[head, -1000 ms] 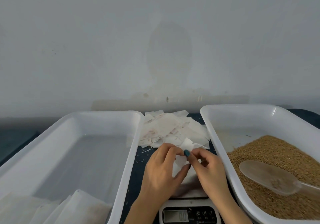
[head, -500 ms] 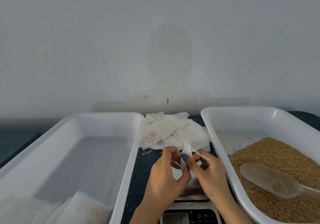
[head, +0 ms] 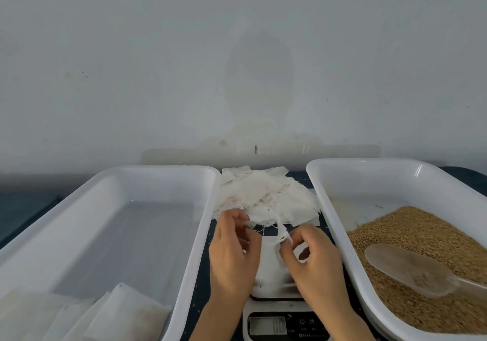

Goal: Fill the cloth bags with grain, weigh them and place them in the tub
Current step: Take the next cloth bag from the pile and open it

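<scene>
Two drawstrings (head: pixel 282 229) of the cloth bag (head: pixel 268 264) are pinched, one by the left hand (head: pixel 232 256), one by the right hand (head: pixel 316 264), over the scale (head: pixel 279 307). "0.0" is shown on the display (head: pixel 267 325) and "M" on a button (head: pixel 312 321) (the brand below is blurred).

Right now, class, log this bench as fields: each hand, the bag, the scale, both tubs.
Left hand: pinches cloth bag by its drawstring
Right hand: pinches bag's top
Scale: under the bag
Left tub: filled bags in near corner
Right tub: grain, scoop lying on it
Empty bags: piled between tubs
</scene>
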A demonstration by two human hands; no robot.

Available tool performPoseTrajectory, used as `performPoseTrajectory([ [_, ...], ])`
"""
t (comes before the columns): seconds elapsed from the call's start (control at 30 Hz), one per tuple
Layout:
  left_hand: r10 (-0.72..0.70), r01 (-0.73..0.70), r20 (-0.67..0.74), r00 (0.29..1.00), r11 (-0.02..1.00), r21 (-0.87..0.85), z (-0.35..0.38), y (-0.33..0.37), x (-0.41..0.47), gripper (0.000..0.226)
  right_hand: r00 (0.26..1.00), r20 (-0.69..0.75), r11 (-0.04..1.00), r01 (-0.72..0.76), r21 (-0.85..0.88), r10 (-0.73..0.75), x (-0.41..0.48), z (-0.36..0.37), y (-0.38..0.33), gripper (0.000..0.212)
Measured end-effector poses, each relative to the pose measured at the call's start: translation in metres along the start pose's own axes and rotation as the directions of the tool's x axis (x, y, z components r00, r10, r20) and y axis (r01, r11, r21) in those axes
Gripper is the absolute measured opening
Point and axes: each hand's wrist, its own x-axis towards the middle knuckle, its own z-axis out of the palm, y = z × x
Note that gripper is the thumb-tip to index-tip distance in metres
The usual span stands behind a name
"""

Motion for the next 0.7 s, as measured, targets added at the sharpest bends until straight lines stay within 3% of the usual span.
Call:
performPoseTrajectory([
  [0.1, 0.122, -0.121, 0.029, 0.992, 0.992, -0.041, -0.009, 0.001, 0.006, 0.031, 0.997, -0.020, 0.996, -0.073, 0.047, 0.074, 0.002, -0.002, 0.005, 0.022],
  [0.17, 0.308, -0.298, 0.199, 0.930, 0.951, -0.079, -0.009, 0.005, 0.003, 0.020, 0.997, 0.015, 0.994, -0.080, 0.079, 0.079, 0.003, -0.001, 0.004, 0.018],
  [0.23, 0.363, -0.369, 0.348, 0.864, 0.928, -0.051, -0.004, 0.005, -0.003, 0.029, 0.993, 0.059, 0.990, -0.105, 0.098, 0.099, 0.004, 0.001, 0.002, 0.017],
  [0.4, 0.265, -0.280, 0.322, 0.909, 0.960, 0.000, -0.001, 0.002, -0.001, 0.033, 0.997, 0.043, 0.994, -0.066, 0.092, 0.062, 0.005, -0.002, 0.003, 0.012],
  [0.53, 0.204, -0.236, 0.352, 0.913, 0.971, 0.048, 0.003, 0.001, -0.006, 0.033, 0.998, 0.065, 1.000, 0.001, -0.021, 0.000, 0.002, -0.002, -0.001, 0.013],
  [0.7, 0.120, -0.146, 0.281, 0.952, 0.986, 0.074, 0.008, 0.002, -0.009, 0.034, 1.000, 0.016, 0.996, 0.016, -0.089, -0.014, 0.004, -0.004, -0.001, 0.013],
])
